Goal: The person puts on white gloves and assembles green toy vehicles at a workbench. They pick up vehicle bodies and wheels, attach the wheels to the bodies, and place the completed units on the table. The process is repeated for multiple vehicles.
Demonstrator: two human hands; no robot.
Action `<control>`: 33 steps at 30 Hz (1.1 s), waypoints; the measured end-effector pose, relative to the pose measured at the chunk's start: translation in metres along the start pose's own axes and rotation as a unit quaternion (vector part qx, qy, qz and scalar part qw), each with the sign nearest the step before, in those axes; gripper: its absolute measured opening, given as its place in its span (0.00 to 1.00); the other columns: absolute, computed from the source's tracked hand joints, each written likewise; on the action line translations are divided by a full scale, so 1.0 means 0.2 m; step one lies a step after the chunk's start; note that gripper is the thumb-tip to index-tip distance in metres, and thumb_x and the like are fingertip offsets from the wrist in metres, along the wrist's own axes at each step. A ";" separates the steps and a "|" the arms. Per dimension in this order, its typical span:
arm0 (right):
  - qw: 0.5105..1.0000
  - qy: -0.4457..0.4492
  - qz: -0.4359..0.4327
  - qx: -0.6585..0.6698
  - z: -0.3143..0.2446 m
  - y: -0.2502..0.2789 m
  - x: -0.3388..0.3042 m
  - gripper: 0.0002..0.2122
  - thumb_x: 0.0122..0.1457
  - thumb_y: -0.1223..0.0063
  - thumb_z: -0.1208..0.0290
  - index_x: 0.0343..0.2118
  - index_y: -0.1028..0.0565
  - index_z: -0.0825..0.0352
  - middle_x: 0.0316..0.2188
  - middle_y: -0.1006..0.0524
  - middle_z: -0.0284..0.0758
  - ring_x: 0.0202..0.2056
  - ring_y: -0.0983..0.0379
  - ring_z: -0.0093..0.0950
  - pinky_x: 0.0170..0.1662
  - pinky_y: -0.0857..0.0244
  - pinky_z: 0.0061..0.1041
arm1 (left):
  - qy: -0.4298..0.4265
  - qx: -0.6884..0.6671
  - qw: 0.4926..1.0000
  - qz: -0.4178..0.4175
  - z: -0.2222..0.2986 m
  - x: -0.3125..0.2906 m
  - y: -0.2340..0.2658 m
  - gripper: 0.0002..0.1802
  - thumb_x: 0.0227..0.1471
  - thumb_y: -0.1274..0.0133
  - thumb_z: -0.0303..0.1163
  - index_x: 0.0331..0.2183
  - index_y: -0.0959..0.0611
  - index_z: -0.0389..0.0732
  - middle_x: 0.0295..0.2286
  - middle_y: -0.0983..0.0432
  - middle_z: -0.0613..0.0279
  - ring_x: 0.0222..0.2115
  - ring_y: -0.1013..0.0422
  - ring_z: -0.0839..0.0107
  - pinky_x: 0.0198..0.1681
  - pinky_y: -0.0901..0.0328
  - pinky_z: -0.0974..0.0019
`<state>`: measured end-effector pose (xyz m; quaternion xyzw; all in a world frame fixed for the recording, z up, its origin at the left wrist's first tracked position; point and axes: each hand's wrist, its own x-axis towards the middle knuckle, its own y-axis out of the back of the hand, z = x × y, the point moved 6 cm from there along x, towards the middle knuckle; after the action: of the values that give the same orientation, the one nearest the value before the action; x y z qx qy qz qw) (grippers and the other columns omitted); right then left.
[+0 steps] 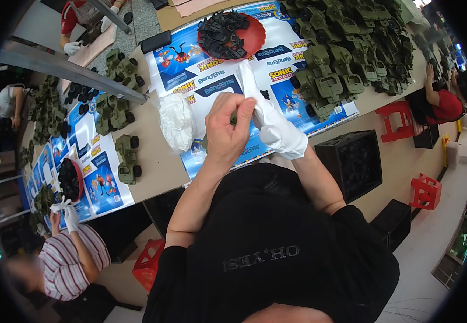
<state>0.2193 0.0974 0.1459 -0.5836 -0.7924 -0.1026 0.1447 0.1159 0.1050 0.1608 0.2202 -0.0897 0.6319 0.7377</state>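
Note:
My left hand (227,129) is bare, its thumb and fingers pinched together at the edge of the white glove (284,134) on my right hand. My right hand (274,121) is inside that glove, with its fingers stretched forward over the table; the glove's finger ends look long and loose. Through the gap in my left hand shows a small dark green patch, which I cannot make out. Just left of my hands lies a crumpled white bundle (176,123). A red bowl (255,36) of black plastic parts (222,33) stands beyond my fingertips.
Many olive-green toy vehicles (327,81) crowd the table at the right; several more (127,159) stand at the left. Printed blue-and-white sheets (217,81) cover the tabletop. A black crate (352,164) stands at the right, below the table. A co-worker in stripes (77,258) sits at the left.

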 end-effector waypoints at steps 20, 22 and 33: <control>0.823 0.010 0.241 0.514 0.13 0.23 0.20 0.43 0.50 0.66 0.28 0.63 0.47 0.56 0.53 0.39 0.27 0.65 0.60 0.27 0.67 0.75 0.34 | 0.109 -0.011 0.993 -0.032 -0.19 -0.25 -0.16 0.40 0.35 0.29 0.43 0.46 0.31 0.37 0.41 0.30 0.59 0.39 0.30 0.70 0.40 0.35 0.68; 0.841 0.005 0.251 0.479 0.19 0.24 0.19 0.42 0.51 0.65 0.29 0.63 0.46 0.56 0.51 0.39 0.24 0.65 0.61 0.24 0.66 0.76 0.33 | -0.031 0.043 0.999 -0.008 -0.07 -0.20 -0.17 0.25 0.34 0.30 0.35 0.35 0.25 0.39 0.31 0.30 0.61 0.31 0.32 0.68 0.33 0.37 0.65; 0.951 -0.205 0.209 0.103 0.42 0.14 0.19 0.25 0.61 0.51 0.52 0.12 0.27 0.67 0.11 0.29 0.34 0.13 0.37 0.22 0.20 0.47 0.19 | 0.000 0.002 0.981 -0.196 -0.18 -0.28 -0.19 0.07 0.48 0.44 0.35 0.25 0.19 0.41 0.25 0.26 0.60 0.30 0.31 0.61 0.36 0.37 0.60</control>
<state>0.2269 0.1682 0.0800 -0.7266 -0.6715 0.1340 0.0561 0.1377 0.0661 0.0976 0.2352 -0.0439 0.4748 0.8470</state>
